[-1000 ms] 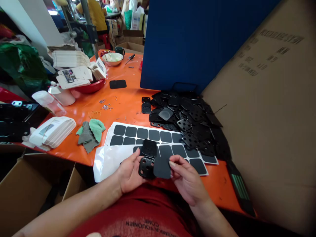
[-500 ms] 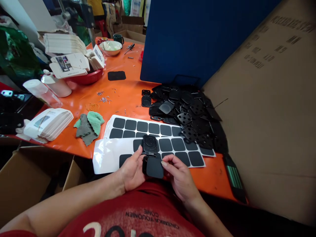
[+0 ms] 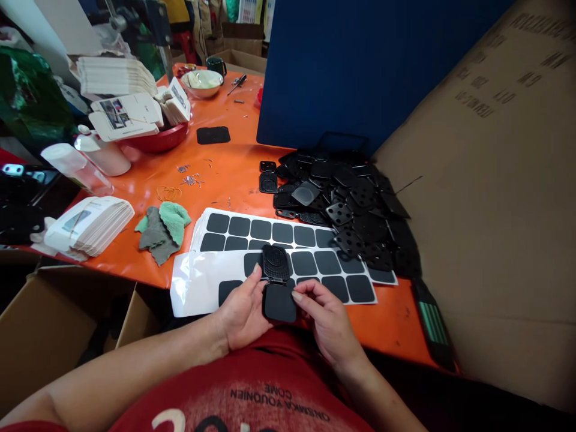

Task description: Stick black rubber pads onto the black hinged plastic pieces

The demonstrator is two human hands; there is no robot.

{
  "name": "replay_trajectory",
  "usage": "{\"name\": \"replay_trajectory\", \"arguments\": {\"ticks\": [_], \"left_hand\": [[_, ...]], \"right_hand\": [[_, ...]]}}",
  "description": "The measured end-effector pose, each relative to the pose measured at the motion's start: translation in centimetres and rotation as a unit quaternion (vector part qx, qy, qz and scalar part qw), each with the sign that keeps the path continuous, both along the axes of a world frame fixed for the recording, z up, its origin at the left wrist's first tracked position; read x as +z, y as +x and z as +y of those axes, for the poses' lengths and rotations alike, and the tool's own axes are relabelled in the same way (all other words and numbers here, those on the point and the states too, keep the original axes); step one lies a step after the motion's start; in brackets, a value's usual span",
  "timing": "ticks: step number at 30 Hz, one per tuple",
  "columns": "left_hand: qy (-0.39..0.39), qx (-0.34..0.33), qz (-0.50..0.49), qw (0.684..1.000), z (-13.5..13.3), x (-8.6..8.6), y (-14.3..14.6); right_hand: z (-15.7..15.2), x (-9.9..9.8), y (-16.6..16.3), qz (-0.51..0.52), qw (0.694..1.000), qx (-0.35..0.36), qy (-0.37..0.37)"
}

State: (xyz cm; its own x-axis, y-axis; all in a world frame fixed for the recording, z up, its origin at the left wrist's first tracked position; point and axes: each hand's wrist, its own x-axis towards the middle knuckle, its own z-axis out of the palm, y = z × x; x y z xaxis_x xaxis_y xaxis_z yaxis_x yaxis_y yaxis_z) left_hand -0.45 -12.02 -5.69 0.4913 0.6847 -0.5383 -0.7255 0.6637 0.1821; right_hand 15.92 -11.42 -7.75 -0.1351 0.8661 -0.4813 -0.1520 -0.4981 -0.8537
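My left hand grips a black hinged plastic piece from the left, its round mesh half pointing away from me. A dark square pad lies over the nearer half of that piece. My right hand pinches the pad's right edge with thumb and forefinger. Both hands hover at the table's near edge, just above white backing sheets carrying rows of the same dark pads.
A heap of black plastic pieces lies right of the sheets, against a blue panel and a cardboard sheet. A green cloth, card stacks, a red bowl and an open carton are to the left.
The dark pad moved from beside the plastic piece onto its nearer half, covering the holes. My hands drew slightly closer together, and the view tilted down a little.
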Motion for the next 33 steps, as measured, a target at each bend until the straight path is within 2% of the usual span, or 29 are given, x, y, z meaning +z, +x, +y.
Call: {"name": "replay_trajectory", "arguments": {"ticks": [23, 33], "left_hand": [[0.013, -0.012, 0.017, 1.0, -0.24, -0.12, -0.16], [-0.001, -0.013, 0.034, 0.999, -0.07, 0.13, -0.2]], "right_hand": [[0.24, -0.16, -0.13, -0.014, 1.0, 0.006, 0.001], [0.33, -0.27, -0.19, -0.062, 0.997, 0.014, 0.046]]}}
